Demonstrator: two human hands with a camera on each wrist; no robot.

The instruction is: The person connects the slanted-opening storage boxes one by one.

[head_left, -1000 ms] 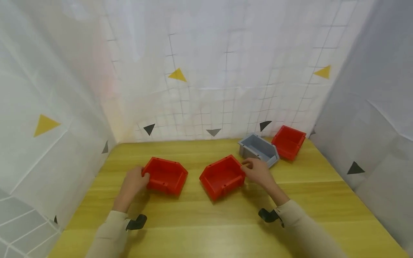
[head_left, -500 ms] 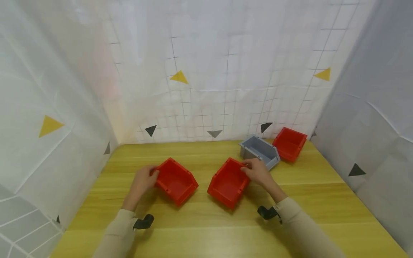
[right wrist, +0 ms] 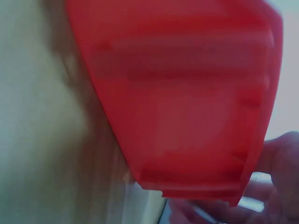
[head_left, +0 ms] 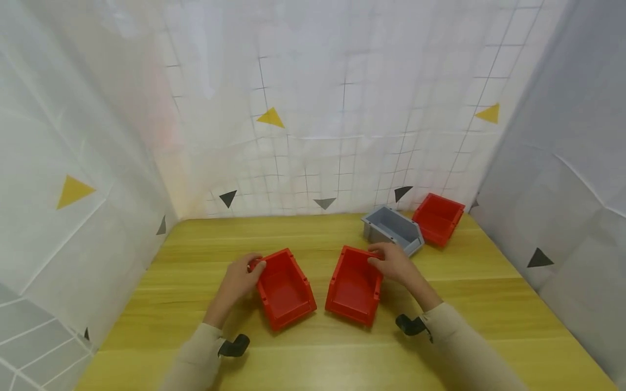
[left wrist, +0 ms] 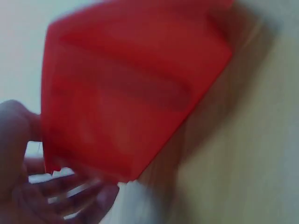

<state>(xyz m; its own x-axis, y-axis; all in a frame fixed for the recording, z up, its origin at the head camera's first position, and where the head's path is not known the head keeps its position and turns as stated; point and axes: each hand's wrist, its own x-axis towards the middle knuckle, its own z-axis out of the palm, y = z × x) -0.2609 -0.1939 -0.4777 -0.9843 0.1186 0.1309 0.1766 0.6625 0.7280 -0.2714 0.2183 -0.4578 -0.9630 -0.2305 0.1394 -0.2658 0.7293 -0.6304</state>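
Two red plastic storage bins are side by side over the middle of the table in the head view, a narrow gap between them. My left hand (head_left: 242, 278) grips the left bin (head_left: 286, 296) at its back left corner, thumb over the rim. At the back right corner of the right bin (head_left: 354, 285), my right hand (head_left: 395, 264) holds the rim, its thumb inside. Both bins have their low fronts toward me. In the left wrist view, fingers (left wrist: 96, 200) curl under the bin's end (left wrist: 117, 102). The right wrist view shows the other bin's side wall (right wrist: 187, 121).
Behind my right hand stands a grey bin (head_left: 393, 225) on the wooden table (head_left: 303, 358). Another red bin (head_left: 437, 218) adjoins it at the back right. White sheets (head_left: 313, 81) with grid lines and triangles close off the back and sides.
Both red bins have turned, their fronts swinging from facing each other to facing me. My left hand has moved right with its bin; my right hand has stayed almost in place.
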